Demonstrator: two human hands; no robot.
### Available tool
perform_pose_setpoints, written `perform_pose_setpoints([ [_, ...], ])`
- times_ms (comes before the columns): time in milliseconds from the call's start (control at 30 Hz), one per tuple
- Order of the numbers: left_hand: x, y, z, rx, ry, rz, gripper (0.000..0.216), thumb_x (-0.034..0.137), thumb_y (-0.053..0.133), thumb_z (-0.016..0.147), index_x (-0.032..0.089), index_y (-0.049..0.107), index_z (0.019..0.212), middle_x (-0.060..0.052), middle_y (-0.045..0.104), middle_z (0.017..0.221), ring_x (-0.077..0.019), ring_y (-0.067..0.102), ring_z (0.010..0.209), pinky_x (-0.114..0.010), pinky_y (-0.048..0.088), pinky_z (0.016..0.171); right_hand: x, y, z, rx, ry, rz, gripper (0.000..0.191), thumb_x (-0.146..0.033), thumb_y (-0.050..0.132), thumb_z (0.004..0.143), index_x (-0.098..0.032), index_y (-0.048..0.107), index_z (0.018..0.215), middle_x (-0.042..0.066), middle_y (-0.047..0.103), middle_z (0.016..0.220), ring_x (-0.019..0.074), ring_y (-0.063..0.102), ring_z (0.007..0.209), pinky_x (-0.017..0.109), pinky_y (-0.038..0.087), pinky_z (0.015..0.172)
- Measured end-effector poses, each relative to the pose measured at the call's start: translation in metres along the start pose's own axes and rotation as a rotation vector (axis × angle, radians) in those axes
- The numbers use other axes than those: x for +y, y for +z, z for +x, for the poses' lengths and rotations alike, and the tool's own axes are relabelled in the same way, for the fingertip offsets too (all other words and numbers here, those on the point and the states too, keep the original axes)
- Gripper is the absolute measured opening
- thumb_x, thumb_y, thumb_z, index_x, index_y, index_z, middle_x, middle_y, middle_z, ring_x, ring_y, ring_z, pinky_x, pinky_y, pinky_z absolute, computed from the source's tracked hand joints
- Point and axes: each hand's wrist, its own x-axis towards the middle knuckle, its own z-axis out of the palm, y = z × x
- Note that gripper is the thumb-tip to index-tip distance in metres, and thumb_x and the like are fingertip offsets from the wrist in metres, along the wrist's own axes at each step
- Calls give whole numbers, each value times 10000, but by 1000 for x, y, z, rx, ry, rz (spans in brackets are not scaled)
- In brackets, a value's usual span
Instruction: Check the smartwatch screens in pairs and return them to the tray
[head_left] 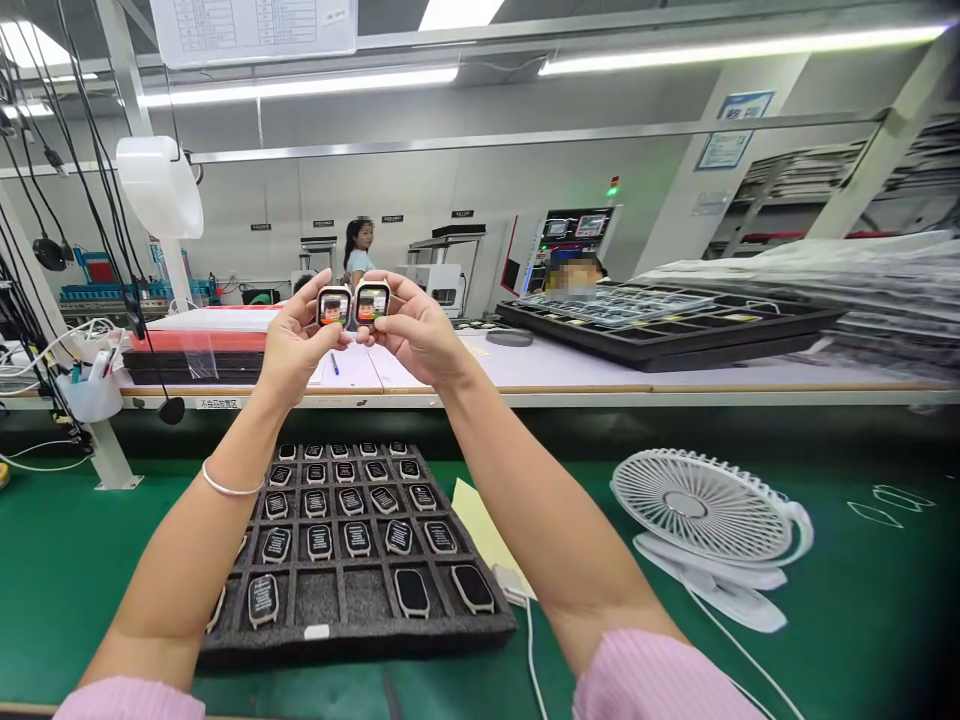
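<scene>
Side by side at chest height, two smartwatch bodies without straps are held up with lit screens facing me. My left hand (295, 335) pinches the left smartwatch (334, 306) between thumb and fingers. The right smartwatch (371, 302) is gripped by my right hand (416, 328), its thumb at the lower edge of the screen. Below my arms lies a black foam tray (405, 640) with rows of compartments. Several watches (358, 539) sit in it, most showing white text; two in the front row (412, 593) have dark screens. Two front-row compartments hold no watch.
A white fan (686, 510) stands at the right on the green mat (570, 690). A white charger (510, 583) with a cable lies by the tray's right edge, near yellow paper (480, 520). The raised shelf (540, 375) bears black trays (667, 345) and a pen cup (94, 395). Cables hang left.
</scene>
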Motion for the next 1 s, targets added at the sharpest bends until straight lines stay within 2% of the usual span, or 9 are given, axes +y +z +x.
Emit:
perform_pose_setpoints([
  [167, -1, 5, 6, 8, 0, -7, 650, 64, 736, 671, 266, 650, 1282, 8, 691, 917, -83, 633, 611, -251, 559, 641, -3, -3, 2, 2, -7, 23, 497, -170, 687, 692, -240, 526, 1158, -20, 633, 897, 131, 638, 687, 316, 517, 687],
  [400, 3, 8, 5, 1, 16, -12, 606, 87, 749, 697, 268, 657, 1267, 3, 692, 922, -91, 623, 615, -265, 550, 641, -8, -3, 0, -15, -30, 3, 481, -216, 719, 727, -246, 533, 1170, -12, 625, 928, 123, 636, 699, 313, 517, 696],
  [567, -1, 8, -8, 12, 8, -17, 567, 144, 799, 689, 269, 671, 1227, 15, 694, 871, -84, 605, 602, -232, 535, 602, -3, -1, -15, -1, -13, 24, 479, -228, 724, 748, -239, 535, 1188, -10, 636, 931, 128, 649, 710, 301, 527, 697],
  [700, -16, 6, -46, 23, -84, 6, 576, 198, 809, 693, 254, 653, 1245, -2, 709, 927, -84, 621, 638, -232, 560, 646, 24, 2, -50, 22, 50, 104, 496, -167, 697, 742, -247, 535, 1204, -4, 650, 971, 126, 667, 711, 290, 544, 701],
  [1000, -60, -4, -163, 146, -514, 41, 596, 174, 758, 687, 201, 627, 1267, -46, 704, 1039, -84, 641, 650, -234, 575, 640, 109, 23, -158, 195, 377, 308, 495, -154, 708, 725, -248, 572, 1191, -10, 674, 932, 126, 687, 702, 285, 562, 700],
])
